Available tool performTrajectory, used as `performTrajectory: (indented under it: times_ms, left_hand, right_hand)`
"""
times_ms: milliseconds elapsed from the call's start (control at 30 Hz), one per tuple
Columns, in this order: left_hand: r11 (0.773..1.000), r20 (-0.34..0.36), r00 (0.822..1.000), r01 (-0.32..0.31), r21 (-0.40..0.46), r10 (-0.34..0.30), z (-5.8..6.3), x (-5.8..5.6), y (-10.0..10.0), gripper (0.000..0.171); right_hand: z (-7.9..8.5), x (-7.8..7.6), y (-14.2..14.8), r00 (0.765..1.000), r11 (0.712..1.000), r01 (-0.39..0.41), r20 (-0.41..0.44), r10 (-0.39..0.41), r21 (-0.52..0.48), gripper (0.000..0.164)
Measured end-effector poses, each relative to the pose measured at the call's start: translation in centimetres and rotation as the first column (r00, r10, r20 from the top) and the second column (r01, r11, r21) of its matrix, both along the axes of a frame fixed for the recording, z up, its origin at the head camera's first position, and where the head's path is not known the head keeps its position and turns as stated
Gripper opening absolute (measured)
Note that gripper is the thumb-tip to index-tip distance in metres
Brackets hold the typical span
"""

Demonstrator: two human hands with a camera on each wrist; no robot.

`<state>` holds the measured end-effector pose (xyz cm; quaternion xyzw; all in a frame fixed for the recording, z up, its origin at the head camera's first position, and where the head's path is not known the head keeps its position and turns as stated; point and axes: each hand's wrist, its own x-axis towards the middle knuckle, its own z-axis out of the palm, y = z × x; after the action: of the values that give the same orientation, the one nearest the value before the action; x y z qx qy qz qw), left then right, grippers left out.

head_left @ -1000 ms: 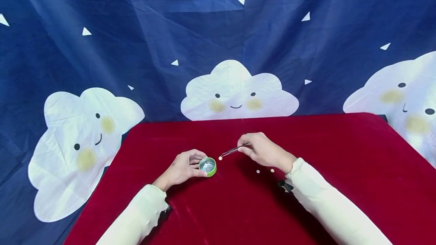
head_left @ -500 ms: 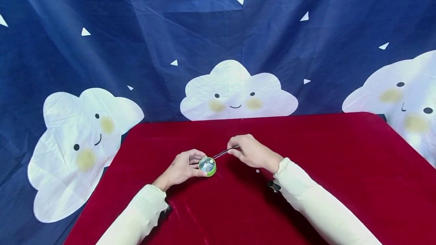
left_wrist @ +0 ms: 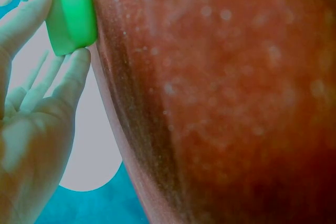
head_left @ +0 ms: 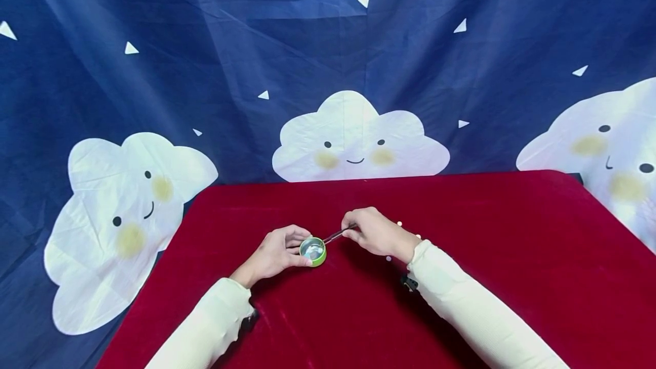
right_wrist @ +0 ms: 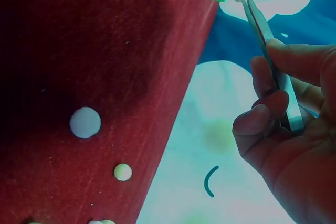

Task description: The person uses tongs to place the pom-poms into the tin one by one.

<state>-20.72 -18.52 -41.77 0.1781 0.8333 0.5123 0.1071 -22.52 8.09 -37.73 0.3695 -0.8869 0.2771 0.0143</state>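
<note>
A small round green tin with a silvery inside stands open-topped on the red cloth. My left hand grips it from the left, with the thumb at its near side and the fingers at the far side. In the left wrist view the tin's green wall shows between thumb and fingers. My right hand pinches a pair of metal tweezers, slanting down to the left. Their tips reach the tin's right rim, and in the right wrist view the tweezers' prongs stand slightly apart. No ball shows at the tips.
Several small pale balls lie on the cloth around my right wrist, among them a whitish ball and another ball behind the hand. A red cloth covers the table. Behind hangs a blue curtain with printed clouds.
My right hand has moved left, bringing the tweezers from beside the tin to its rim. The pale ball seen at their tips earlier no longer shows there. My left hand has stayed put.
</note>
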Motion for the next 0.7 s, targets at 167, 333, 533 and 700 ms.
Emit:
performTrajectory:
  times_ms: [167, 333, 533, 700]
  left_hand:
    - [1.000, 0.011, 1.000, 0.001, 0.011, -0.001, 0.0, 0.0, -0.1, 0.051]
    - [1.000, 0.013, 1.000, 0.012, 0.019, -0.013, -0.1, 0.0, -0.2, 0.051]
    - [1.000, 0.000, 1.000, 0.008, 0.012, -0.008, -0.3, -0.1, -0.2, 0.051]
    - [1.000, -0.009, 1.000, 0.008, 0.006, -0.008, -0.4, -0.2, -0.2, 0.051]
  right_hand:
    - [-0.2, 0.1, 0.1, 0.999, 0.999, 0.024, 0.021, -0.024, 0.022, 0.004]
    - [0.0, 0.4, 0.7, 0.999, 0.999, 0.038, 0.015, -0.039, 0.020, 0.007]
    - [0.3, 0.7, 1.7, 0.994, 0.999, 0.038, 0.100, -0.037, -0.010, 0.012]
    - [0.4, 1.0, 2.4, 0.994, 0.999, 0.042, 0.097, -0.041, -0.016, 0.011]
